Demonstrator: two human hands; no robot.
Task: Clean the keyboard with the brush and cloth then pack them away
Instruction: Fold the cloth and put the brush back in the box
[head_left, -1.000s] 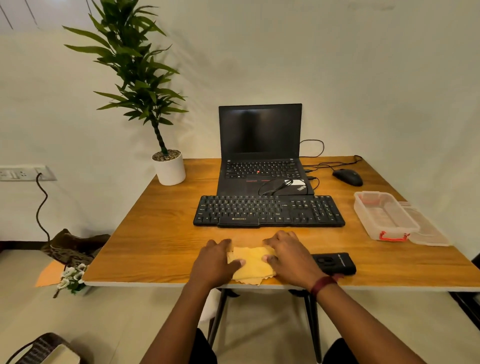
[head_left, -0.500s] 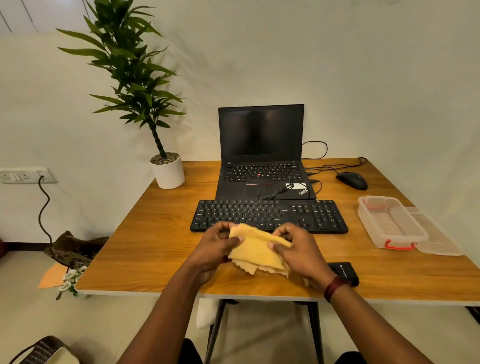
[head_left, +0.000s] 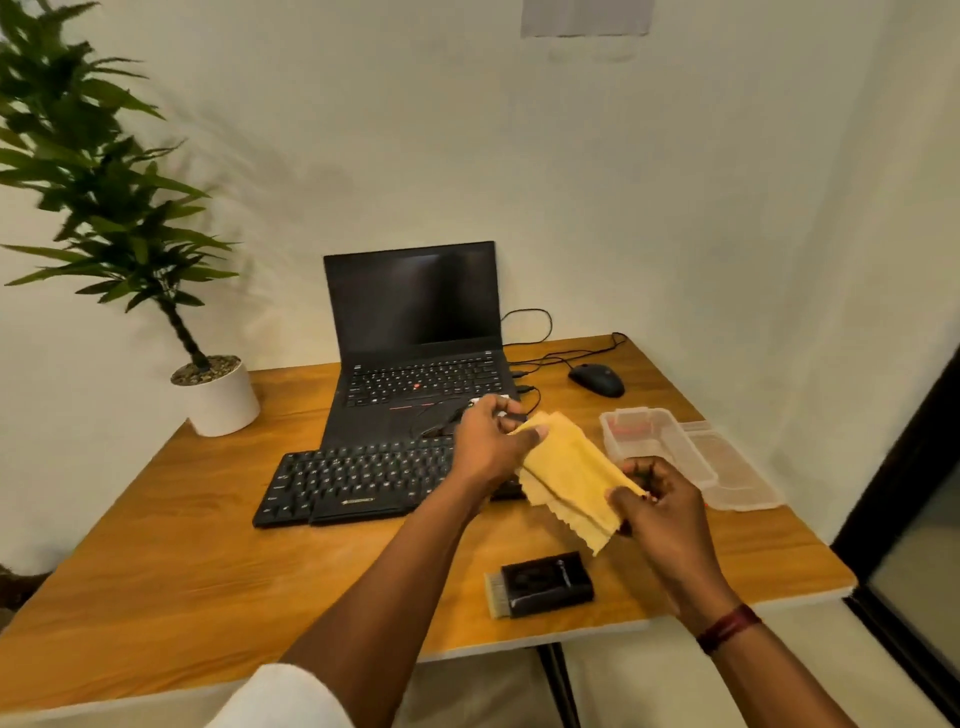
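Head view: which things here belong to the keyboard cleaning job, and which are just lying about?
Job: cloth, pinched by left hand and right hand; keyboard; brush; clear box; lid.
Lying about: laptop; mouse; potted plant.

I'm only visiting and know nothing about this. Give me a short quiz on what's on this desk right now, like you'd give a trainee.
1. Fill in: the clear box stands open, its lid lying ___ it.
2. True or false: the left hand and right hand both hold the yellow cloth.
3. The brush lies: A in the box; B on the table near its front edge; C in the right hand.
Key: 1 beside; 2 true; 3 B.
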